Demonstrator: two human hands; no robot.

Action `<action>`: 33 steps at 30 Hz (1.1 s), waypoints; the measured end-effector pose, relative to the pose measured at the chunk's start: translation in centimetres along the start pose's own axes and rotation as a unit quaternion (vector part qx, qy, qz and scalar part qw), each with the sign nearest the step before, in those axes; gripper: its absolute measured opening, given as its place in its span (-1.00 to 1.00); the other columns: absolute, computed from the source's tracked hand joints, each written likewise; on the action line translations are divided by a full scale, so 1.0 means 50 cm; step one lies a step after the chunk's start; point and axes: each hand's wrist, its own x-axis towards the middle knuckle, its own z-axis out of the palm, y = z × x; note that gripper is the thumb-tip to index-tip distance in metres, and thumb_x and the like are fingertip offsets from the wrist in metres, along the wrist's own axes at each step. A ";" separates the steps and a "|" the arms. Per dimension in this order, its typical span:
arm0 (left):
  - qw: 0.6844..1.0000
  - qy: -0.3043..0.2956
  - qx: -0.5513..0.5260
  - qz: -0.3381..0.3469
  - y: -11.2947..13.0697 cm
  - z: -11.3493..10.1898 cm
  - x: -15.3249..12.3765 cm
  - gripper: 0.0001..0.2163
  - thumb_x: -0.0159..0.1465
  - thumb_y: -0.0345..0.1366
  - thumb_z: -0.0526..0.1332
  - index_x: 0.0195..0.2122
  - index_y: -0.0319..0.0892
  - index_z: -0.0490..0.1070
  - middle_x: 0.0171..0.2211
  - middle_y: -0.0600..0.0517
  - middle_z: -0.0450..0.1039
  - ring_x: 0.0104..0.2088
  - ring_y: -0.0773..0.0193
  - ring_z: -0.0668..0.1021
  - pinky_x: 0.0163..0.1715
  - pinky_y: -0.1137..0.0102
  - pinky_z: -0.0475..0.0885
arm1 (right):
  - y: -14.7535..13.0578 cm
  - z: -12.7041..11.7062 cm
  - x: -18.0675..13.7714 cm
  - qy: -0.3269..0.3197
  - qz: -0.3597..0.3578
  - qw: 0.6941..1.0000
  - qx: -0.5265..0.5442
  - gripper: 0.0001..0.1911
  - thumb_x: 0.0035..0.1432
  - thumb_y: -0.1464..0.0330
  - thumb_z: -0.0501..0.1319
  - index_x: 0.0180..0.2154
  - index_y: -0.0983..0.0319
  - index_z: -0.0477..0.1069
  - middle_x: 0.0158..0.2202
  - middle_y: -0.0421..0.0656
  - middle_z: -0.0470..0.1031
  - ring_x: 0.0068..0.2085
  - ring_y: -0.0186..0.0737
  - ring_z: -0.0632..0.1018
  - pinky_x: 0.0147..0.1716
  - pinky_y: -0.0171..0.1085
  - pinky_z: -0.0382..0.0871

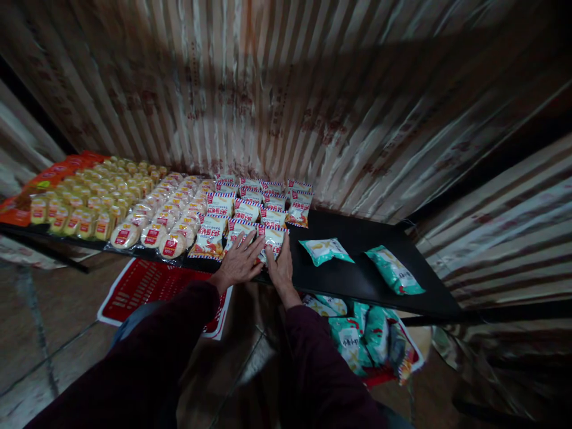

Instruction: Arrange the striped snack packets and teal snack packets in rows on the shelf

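Observation:
My left hand [240, 260] lies flat with fingers spread on the front row of red, white and blue snack packets [250, 211] at the front edge of a black shelf [339, 277]. My right hand [280, 265] rests beside it, fingers stretched out against the packet [273, 237] at the right end of that row. Neither hand grips anything. Two green snack packets [325, 250] [394, 271] lie loose on the shelf to the right of my hands.
Rows of round crackers in clear wrappers [154, 223], yellow packets [84, 205] and orange packets [49, 179] fill the shelf's left part. Below stand a red basket [147, 286] and a container of green packets [361, 339]. A striped curtain [286, 89] hangs behind.

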 end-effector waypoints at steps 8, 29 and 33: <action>1.000 -0.025 -0.002 -0.012 0.000 -0.004 0.006 -0.47 0.33 -0.14 0.03 0.25 -0.35 0.13 0.31 -0.25 0.09 0.36 0.00 0.05 0.31 -0.02 -0.06 | 0.003 0.011 0.004 0.030 0.049 0.998 -0.016 -0.13 0.15 -0.07 0.03 0.28 0.40 0.04 0.22 0.22 0.27 0.20 0.12 0.35 0.13 0.04 0.21; 1.000 0.011 -0.010 0.001 0.000 -0.005 0.009 -0.49 0.30 -0.18 0.06 0.20 -0.40 0.20 0.26 -0.32 0.19 0.35 -0.06 0.09 0.27 -0.04 0.04 | 0.001 0.008 0.004 0.032 0.070 0.997 -0.002 -0.14 0.14 -0.07 0.05 0.28 0.35 0.05 0.23 0.19 0.26 0.22 0.12 0.32 0.12 0.04 0.23; 0.999 0.026 -0.001 -0.022 0.004 -0.011 0.010 -0.52 0.31 -0.22 0.06 0.20 -0.37 0.23 0.28 -0.27 0.16 0.36 -0.02 0.05 0.30 0.01 0.00 | 0.009 0.010 0.016 0.026 0.079 0.997 0.002 -0.12 0.13 -0.11 0.04 0.27 0.38 0.07 0.20 0.23 0.29 0.18 0.17 0.36 0.10 0.10 0.25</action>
